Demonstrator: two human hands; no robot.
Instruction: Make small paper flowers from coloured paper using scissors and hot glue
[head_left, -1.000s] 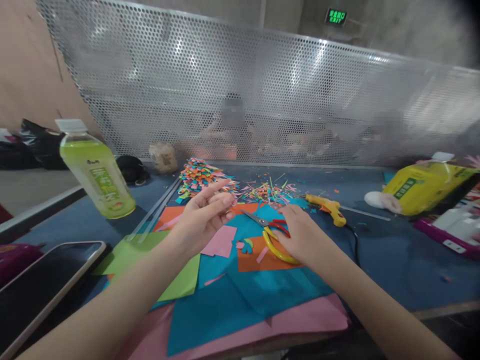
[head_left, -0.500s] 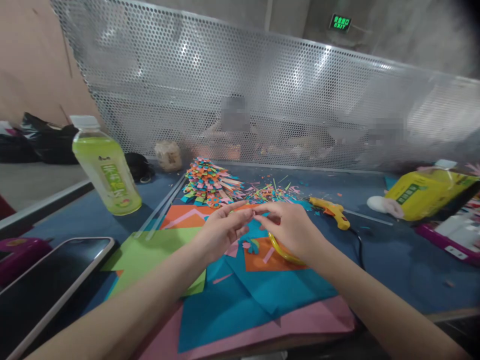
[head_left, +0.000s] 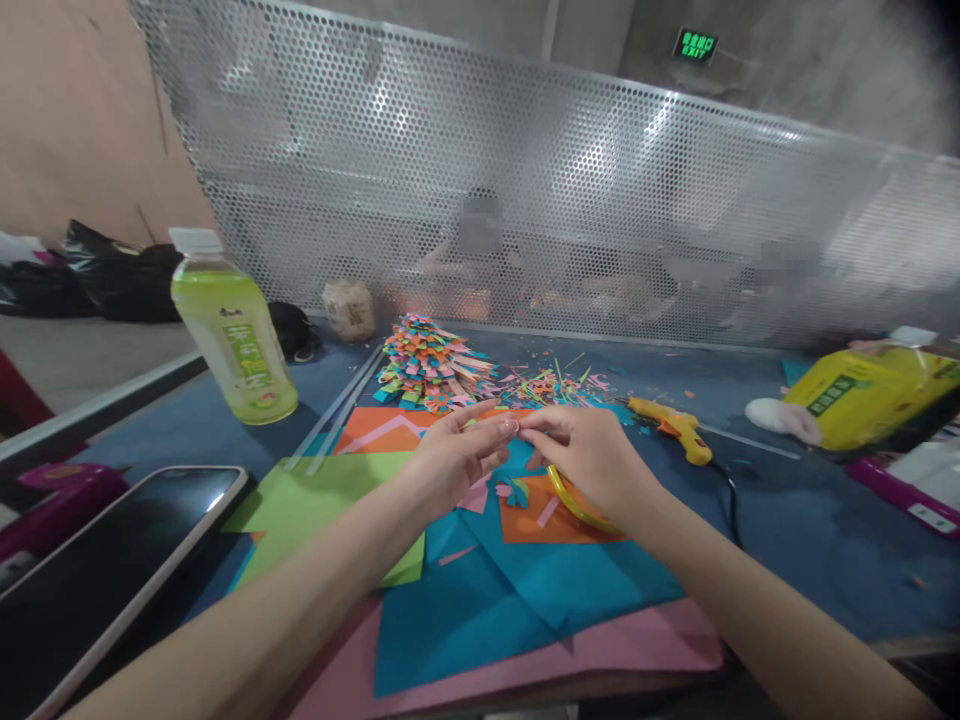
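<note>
My left hand (head_left: 457, 460) and my right hand (head_left: 589, 450) meet fingertip to fingertip over the coloured sheets. Between the pinched thumbs and forefingers a tiny curl of pale pink paper (head_left: 513, 426) shows. Beneath the right hand a curved yellow handle (head_left: 574, 505) lies partly hidden on an orange sheet (head_left: 517, 522). Beside it are small blue and pink paper pieces (head_left: 514, 492). Blue paper (head_left: 450, 635), a green sheet (head_left: 330, 495) and pink paper (head_left: 645, 645) overlap under my forearms. Just behind the hands stands a cone of layered multicoloured paper bits (head_left: 427, 360).
Paper scraps (head_left: 555, 385) lie beside the cone. To the right is a yellow glue gun (head_left: 679, 430) with a black cord. Glue sticks (head_left: 337, 415), a drink bottle (head_left: 236, 335) and a phone (head_left: 127, 580) are at left. A yellow packet (head_left: 855, 395) sits at far right, before a perforated metal screen (head_left: 525, 200).
The fingertips have shifted slightly against each other, and the pink curl shows more clearly between them. The whole view has swung a little, so everything appears farther right.
</note>
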